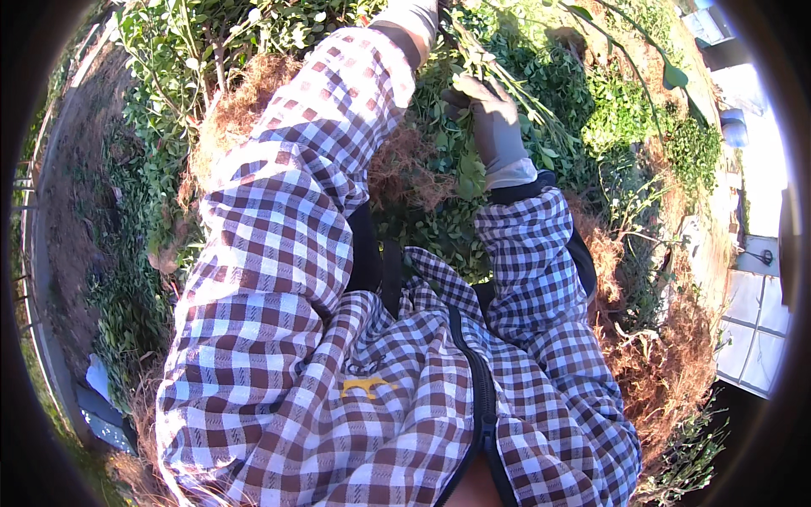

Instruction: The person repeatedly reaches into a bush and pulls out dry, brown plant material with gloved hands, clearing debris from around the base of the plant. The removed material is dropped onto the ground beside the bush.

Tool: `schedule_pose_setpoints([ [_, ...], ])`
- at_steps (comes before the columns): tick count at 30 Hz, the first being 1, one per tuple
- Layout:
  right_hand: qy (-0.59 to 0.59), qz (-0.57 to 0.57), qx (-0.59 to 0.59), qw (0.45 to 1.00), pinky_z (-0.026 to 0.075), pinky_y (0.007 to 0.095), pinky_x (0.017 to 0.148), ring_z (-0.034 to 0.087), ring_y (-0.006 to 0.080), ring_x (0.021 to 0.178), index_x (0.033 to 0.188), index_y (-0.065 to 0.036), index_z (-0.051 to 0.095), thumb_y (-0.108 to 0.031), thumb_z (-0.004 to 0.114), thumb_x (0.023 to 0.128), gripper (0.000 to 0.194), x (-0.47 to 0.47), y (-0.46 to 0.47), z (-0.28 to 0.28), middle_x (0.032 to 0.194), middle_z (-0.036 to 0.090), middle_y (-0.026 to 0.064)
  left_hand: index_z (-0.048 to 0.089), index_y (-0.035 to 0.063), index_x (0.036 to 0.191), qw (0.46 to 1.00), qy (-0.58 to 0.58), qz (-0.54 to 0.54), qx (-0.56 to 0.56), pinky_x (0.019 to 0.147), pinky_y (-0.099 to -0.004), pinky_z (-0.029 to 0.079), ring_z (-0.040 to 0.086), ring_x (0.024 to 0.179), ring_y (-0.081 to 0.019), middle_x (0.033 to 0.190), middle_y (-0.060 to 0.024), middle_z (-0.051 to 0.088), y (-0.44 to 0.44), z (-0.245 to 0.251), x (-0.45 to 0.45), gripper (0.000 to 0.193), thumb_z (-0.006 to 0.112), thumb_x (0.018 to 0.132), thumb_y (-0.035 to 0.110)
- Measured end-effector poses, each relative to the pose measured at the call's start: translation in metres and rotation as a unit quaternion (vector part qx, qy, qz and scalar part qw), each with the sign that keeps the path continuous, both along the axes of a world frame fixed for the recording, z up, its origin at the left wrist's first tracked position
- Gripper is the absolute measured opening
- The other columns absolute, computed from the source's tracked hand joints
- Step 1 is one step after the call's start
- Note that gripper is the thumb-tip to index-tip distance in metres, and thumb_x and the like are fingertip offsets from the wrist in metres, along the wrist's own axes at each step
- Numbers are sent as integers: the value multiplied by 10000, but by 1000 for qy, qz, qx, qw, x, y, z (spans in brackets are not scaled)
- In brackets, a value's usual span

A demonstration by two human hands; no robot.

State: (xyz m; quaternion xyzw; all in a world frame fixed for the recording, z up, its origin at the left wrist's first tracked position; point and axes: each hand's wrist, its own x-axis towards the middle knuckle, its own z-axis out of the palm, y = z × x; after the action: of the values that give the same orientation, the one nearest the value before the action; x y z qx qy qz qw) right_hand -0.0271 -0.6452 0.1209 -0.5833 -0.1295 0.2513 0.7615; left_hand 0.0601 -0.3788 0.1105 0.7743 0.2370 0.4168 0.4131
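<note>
My left hand [415, 19], in a light glove, reaches to the top edge, where its fingers are cut off. Beside it, a bundle of leafy green stems [481, 57] slants down to the right. My right hand [491, 114], in a grey-brown glove, lies just below these stems, with its fingers bent toward the upper left. Leaves sit against its palm, but whether the fingers grip any is unclear. Under both arms are leafy plants [472, 177] and a clump of reddish-brown fibrous roots [408, 168].
More brown roots [662, 374] are heaped at right, and others [244, 85] lie beside my left sleeve. Upright leafy shoots [190, 70] stand at upper left. Long thin stems [633, 60] arch across the upper right. A pale kerb-like edge [41, 298] runs along the far left; white panels [751, 329] stand far right.
</note>
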Motion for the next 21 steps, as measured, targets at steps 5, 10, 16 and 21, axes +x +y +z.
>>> schedule_pose_setpoints([
  [5, 148, 135, 20, 979, 244, 211, 480, 328, 42, 550, 1224, -60, 590, -478, 583, 996, 477, -12, 7, 44, 709, 412, -86, 700, 19, 1017, 992, 79, 75, 66, 742, -449, 540, 687, 830, -343, 864, -196, 693, 25, -31, 23, 276, 539, 978, 240],
  [10, 190, 110, 46, 975, 235, 216, 460, 290, 45, 509, 1228, -52, 579, -504, 508, 1031, 498, -50, 35, 59, 657, 327, -101, 703, 31, 973, 956, 205, 132, 161, 712, -435, 539, 684, 791, -327, 833, -181, 688, 42, -78, 58, 301, 572, 977, 302],
  [16, 281, 42, 62, 957, 215, 207, 446, 260, 30, 507, 1284, -29, 548, -328, 498, 1058, 379, -89, -17, 48, 647, 294, -107, 723, 31, 811, 986, 156, 15, 49, 608, -422, 518, 654, 629, -287, 698, -141, 674, -23, -100, 104, 280, 605, 926, 257],
  [21, 275, 26, 84, 957, 199, 199, 438, 251, 21, 502, 1334, -15, 529, -294, 505, 1056, 394, -109, -75, 70, 647, 292, -112, 688, 34, 803, 978, 40, -75, -190, 545, -427, 506, 645, 582, -275, 700, -145, 675, -99, -87, 111, 311, 554, 965, 263],
])
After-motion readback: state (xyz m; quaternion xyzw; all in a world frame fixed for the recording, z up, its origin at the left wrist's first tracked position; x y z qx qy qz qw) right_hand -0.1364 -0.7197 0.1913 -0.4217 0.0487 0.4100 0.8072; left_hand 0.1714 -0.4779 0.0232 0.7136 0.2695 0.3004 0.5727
